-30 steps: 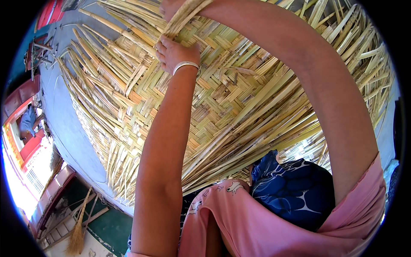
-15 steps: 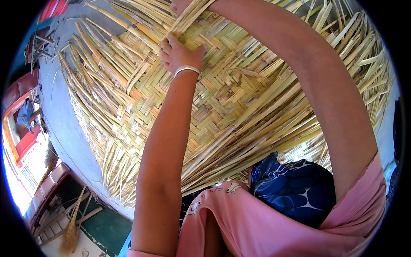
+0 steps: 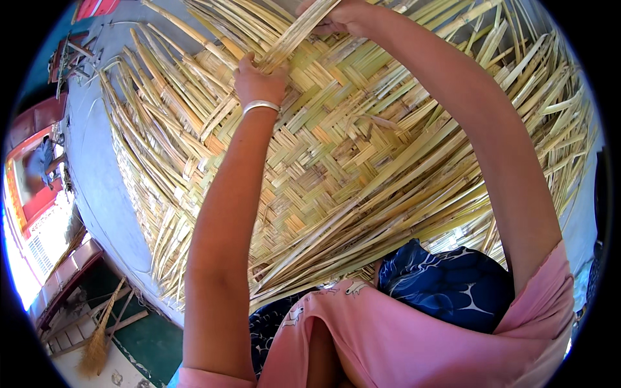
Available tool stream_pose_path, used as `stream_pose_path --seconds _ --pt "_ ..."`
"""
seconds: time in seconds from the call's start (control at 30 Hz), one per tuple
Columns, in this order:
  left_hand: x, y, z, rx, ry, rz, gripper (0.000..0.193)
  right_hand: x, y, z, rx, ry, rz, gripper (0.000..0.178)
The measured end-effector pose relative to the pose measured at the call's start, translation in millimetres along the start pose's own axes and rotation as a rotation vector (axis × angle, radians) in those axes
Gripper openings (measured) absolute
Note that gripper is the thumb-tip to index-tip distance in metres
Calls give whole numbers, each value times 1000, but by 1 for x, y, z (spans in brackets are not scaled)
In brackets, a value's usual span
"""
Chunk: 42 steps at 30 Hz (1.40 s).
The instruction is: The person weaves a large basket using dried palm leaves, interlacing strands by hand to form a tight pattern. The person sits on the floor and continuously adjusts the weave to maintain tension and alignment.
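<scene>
A large woven mat (image 3: pixel 310 149) of split reed or cane spreads in front of me, pale yellow and green in a diagonal weave. Its loose strip ends fan out around the edges. A broad pale reed strip (image 3: pixel 299 32) slants up and right from the weave at the far side. My left hand (image 3: pixel 260 83), with a silver bangle at the wrist, closes around the strip's lower end. Farther up, my right hand (image 3: pixel 336 18) has its fingers closed around the same strip; its fingertips are partly hidden behind it.
Long loose reeds (image 3: pixel 401 200) lie across the near right of the mat. Dark blue patterned cloth (image 3: pixel 446 284) covers my lap. At the lower left, a straw broom (image 3: pixel 97 346) leans by a wooden ladder-like frame (image 3: pixel 68 333). Grey floor (image 3: pixel 103 174) borders the mat.
My left hand has gone from spread fingers on the weave to closing on the strip's lower end. My right hand has shifted right and slightly down, still on the strip.
</scene>
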<state>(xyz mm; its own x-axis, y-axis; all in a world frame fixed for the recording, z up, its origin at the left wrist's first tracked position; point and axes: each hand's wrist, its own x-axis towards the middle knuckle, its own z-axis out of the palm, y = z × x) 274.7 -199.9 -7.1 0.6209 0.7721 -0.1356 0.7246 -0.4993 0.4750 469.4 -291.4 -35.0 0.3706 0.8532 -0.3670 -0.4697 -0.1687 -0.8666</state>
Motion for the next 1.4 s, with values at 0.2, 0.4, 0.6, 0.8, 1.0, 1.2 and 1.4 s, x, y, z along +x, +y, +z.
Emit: stream_pose_path --seconds 0.2,0.4,0.6,0.8,1.0,1.2,1.4 --pt "43 -16 -24 153 -209 478 50 -23 -4 4 245 -133 21 33" --pt "70 3 -48 100 -574 226 41 -30 -10 6 303 -287 13 29" --pt "69 12 -64 16 -654 119 37 9 -27 34 92 -204 -58 27" --pt "57 -5 -52 -300 -271 34 33 66 -28 37 175 -73 -34 26" --pt "45 -4 -41 -603 -24 -225 26 68 -37 57 -512 -87 13 28" --pt "46 -10 -40 -946 56 -386 18 68 -51 84 -690 -80 1 38" --pt "51 -15 -38 -1015 -9 -417 16 68 -47 92 -749 -93 67 40"
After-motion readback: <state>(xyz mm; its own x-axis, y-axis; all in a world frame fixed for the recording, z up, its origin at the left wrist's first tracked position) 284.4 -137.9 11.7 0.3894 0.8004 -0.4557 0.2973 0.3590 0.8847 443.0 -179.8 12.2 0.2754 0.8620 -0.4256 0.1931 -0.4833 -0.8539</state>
